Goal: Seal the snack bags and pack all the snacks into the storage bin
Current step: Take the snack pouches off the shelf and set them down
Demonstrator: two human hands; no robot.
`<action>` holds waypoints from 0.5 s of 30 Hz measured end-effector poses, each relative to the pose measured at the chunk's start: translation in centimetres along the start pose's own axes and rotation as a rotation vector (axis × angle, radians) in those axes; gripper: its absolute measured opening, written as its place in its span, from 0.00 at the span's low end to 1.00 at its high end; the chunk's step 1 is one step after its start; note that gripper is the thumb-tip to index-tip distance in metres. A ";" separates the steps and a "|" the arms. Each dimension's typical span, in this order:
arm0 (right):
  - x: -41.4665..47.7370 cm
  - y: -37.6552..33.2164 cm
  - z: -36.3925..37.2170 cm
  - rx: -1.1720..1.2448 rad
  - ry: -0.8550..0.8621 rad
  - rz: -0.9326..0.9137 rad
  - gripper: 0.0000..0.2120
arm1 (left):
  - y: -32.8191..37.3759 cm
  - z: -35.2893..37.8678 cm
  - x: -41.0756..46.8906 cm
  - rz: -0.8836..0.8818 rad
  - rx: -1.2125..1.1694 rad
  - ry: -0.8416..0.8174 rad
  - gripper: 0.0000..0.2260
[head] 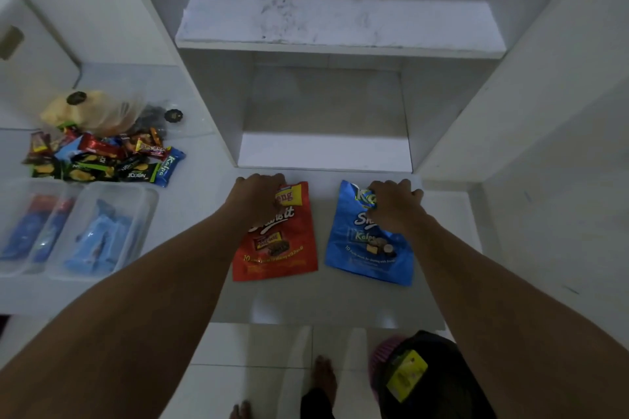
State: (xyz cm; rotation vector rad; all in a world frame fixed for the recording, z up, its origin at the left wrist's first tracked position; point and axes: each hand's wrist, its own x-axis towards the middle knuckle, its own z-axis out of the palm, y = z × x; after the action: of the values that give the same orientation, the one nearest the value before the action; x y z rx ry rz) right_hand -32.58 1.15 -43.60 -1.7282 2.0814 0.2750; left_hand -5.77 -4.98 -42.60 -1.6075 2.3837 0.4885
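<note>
Red pouch (275,248) and blue pouch (367,248) lie side by side on the white bench (204,214), a hand on each top.
The left hand (258,196) curls its fingers (269,177) over the red pouch's far edge and the right hand (394,204) bunches the blue pouch's top. A crumpled closure may not seal, and snacks could spill on the way to the clear storage bin (155,201), well left.

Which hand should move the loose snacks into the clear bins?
Left, probably: the left hand, on the red bag, is nearer the loose snacks and clear bins than the right hand on the blue bag.
</note>
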 end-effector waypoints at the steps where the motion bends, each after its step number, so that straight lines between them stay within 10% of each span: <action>1: -0.2 0.0 -0.2 0.009 0.002 0.008 0.23 | 0.0 -0.3 -0.1 -0.003 -0.033 -0.001 0.16; 15: -8.4 -0.1 -6.9 0.057 0.208 0.016 0.16 | 2.8 -9.9 -3.5 0.191 -0.217 0.101 0.21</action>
State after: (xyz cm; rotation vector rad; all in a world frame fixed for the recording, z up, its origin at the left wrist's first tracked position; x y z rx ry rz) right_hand -32.61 5.80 -33.72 -1.7723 2.2260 0.0414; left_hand -7.03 -4.93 -31.83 -1.5270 2.6552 0.7424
